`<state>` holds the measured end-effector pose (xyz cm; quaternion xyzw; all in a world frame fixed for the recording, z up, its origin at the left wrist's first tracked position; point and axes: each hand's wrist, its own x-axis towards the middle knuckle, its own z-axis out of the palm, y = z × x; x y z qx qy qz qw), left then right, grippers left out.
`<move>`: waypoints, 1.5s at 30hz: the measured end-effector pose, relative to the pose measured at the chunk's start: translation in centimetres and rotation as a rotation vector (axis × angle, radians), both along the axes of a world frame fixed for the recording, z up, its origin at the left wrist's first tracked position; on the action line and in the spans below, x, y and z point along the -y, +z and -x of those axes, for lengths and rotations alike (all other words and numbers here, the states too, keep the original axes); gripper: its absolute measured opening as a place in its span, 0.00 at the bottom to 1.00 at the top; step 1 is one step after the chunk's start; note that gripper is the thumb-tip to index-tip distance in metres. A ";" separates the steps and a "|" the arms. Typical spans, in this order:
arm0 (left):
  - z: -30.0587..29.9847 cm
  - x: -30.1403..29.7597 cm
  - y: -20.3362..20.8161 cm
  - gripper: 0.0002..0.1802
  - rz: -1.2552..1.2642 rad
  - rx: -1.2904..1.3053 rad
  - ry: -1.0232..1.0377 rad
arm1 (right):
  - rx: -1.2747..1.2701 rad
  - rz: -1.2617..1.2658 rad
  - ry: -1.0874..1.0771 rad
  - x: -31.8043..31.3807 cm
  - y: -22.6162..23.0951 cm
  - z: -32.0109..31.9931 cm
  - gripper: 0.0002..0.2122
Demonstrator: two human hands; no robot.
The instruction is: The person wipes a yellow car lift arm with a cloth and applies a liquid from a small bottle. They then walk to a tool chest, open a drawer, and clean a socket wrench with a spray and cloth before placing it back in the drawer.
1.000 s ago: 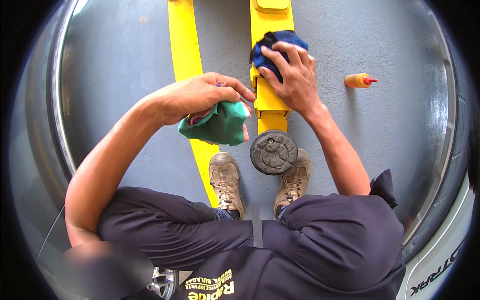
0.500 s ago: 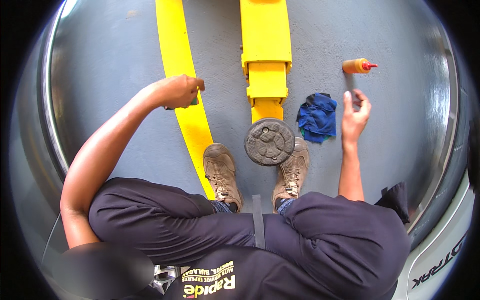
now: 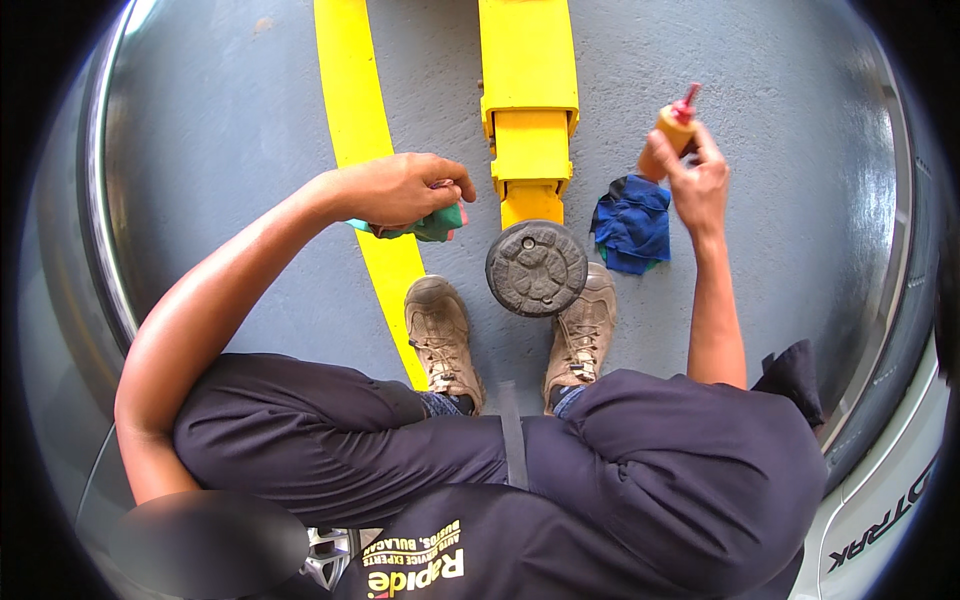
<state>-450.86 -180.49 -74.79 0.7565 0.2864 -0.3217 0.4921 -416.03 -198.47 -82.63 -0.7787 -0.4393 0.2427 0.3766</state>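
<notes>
My left hand (image 3: 402,188) is closed on a bunched green cloth (image 3: 436,226) with some pink in it, held over the yellow floor stripe. At the right, my right hand (image 3: 698,180) grips a squeeze bottle (image 3: 668,142) of orange-brown liquid, its red nozzle tilted up and away from me. Beside that hand a crumpled dark-blue cloth (image 3: 632,226) lies on the floor. Between my hands is a yellow lift arm (image 3: 533,142), ending in a round black rubber pad (image 3: 537,268) near my shoes.
A yellow stripe (image 3: 350,100) runs along the grey floor (image 3: 250,190) on the left. My brown shoes (image 3: 440,330) stand on either side below the pad. Car bodywork curves along both edges of the view, with a grey panel (image 3: 890,500) at the lower right.
My right hand has taken hold of the bottle, lifting it off the floor and tipping its nozzle upward. My left hand has shifted right with the green cloth, which shows more.
</notes>
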 end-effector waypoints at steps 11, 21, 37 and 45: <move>-0.3 0.1 0.1 0.24 0.004 -0.054 0.054 | -0.621 0.398 0.283 0.4 5.0 7.9 0.29; 0.4 0.1 0.2 0.25 0.027 -0.105 0.087 | -0.834 0.354 0.138 -1.1 3.7 8.7 0.28; 0.2 0.1 -0.2 0.24 0.000 -0.095 0.067 | -0.981 0.171 0.036 -1.2 1.9 10.5 0.26; 0.2 0.1 0.4 0.24 0.010 -0.081 0.062 | -0.968 0.415 0.250 -1.0 5.2 10.7 0.27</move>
